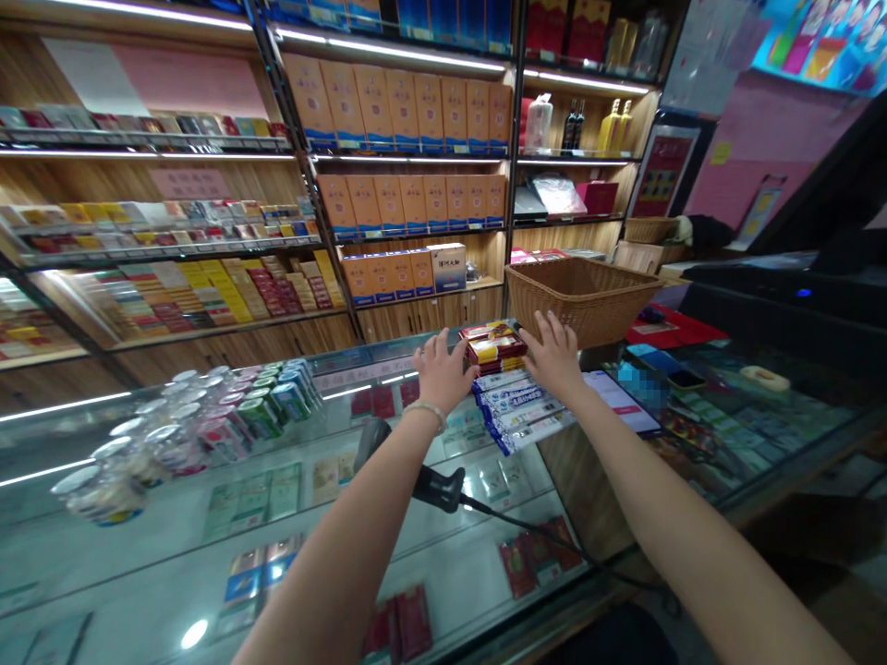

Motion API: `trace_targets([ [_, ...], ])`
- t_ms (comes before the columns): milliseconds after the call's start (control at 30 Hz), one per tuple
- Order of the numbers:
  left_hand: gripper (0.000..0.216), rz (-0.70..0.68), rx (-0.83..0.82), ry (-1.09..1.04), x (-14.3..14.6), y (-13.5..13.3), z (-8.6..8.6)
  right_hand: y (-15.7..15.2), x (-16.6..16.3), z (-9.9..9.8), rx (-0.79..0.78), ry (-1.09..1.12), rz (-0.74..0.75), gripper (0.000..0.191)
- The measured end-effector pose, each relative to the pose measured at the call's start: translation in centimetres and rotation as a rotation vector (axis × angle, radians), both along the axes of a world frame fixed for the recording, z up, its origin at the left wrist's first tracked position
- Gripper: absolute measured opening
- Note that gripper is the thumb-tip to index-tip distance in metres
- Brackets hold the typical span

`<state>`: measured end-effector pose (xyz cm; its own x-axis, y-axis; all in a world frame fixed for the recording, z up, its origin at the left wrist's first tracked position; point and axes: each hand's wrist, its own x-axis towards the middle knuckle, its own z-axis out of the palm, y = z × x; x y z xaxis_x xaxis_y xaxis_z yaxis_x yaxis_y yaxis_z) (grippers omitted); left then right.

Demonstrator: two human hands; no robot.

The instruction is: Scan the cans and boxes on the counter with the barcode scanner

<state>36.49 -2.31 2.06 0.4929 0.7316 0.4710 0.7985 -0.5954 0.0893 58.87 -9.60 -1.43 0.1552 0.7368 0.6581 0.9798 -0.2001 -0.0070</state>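
Wooden shelves with white light strips (493, 263) stand behind a long counter of clear glass (166, 554), where both bare hands of the person reach forward. Between these 2 hands lies a low stack of red and yellow flat packets (493, 344), straight ahead of the person. Its long axis seems to run crosswise, from hand to hand. At its left end is the left hand (443, 374), with fingers spread wide and the thumb pointing to the stack; at its right end is the right hand (554, 356), also open, with fingers apart. Neither hand appears to be closed on anything, and both are about equally near; whether they touch the packets, I cannot tell. Just on the near side of the stack, blue and white long packets (516, 409) lie fanned. Behind the right hand stands a brown woven basket (582, 291), and below the left wrist rests a black handheld scanner (440, 487) with a cable.
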Motion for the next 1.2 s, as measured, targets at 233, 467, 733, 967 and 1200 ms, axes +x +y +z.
trace_targets([
  [233,0.056,-0.049,0.01,-0.015,1.0,0.7,-0.7,0.1,0.2,-0.4,-0.072,-0.013,-0.007,0.056],
  [467,0.052,-0.078,0.044,0.001,1.8,1.4,-0.9,0.4,0.3,-0.5,-0.104,-0.022,-0.01,0.057],
  [733,0.042,-0.1,0.079,0.02,1.7,1.4,-1.1,0.4,0.0,-0.2,-0.115,-0.003,-0.006,0.047],
  [967,0.033,-0.108,0.098,0.004,1.6,1.2,-0.9,0.3,0.1,0.1,-0.075,-0.008,0.003,0.037],
  [1200,0.028,-0.127,0.109,0.011,1.6,1.1,-0.7,0.1,-0.1,0.2,-0.064,-0.031,0.003,0.037],
])
